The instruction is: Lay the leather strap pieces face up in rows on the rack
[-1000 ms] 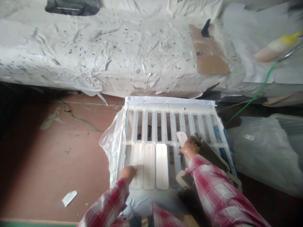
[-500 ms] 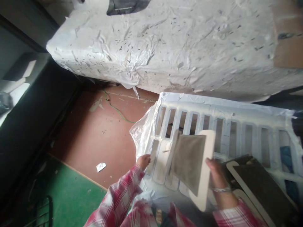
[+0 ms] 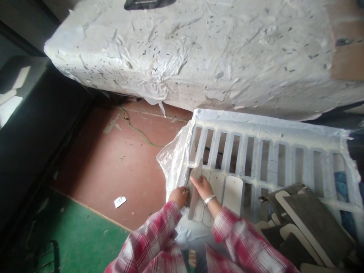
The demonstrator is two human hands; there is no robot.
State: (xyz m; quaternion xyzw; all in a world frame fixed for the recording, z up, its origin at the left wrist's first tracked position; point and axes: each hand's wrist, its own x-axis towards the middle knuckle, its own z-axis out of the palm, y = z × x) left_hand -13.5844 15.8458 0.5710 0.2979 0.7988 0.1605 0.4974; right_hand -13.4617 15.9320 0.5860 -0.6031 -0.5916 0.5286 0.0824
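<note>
My right hand [image 3: 203, 187] grips a thin, long fabric-covered board [image 3: 195, 206], seen nearly edge-on at the left end of the slotted white frame [image 3: 275, 185]. Its thumb and fingers press on the board's upper part. Just left of it, my left hand [image 3: 179, 196] is closed, fingers curled towards the board; what they hold, if anything, is hidden. Several pale rounded boards, such as the rightmost one [image 3: 233, 195], sit in the frame's near row of slots, beside my right hand and under its wrist.
A heap of grey fabric pieces with pale boards [image 3: 309, 223] lies on the frame's right. Clear plastic sheeting [image 3: 174, 155] hangs from its left edge. Beyond stands a white-covered table [image 3: 227, 57] strewn with dark bits. A paper label [image 3: 120, 201] and a green cord [image 3: 139, 132] lie at left.
My right hand has carried the fabric-covered board left and turned it nearly edge-on, close to my left hand. The pale boards in the near slots now show more fully.
</note>
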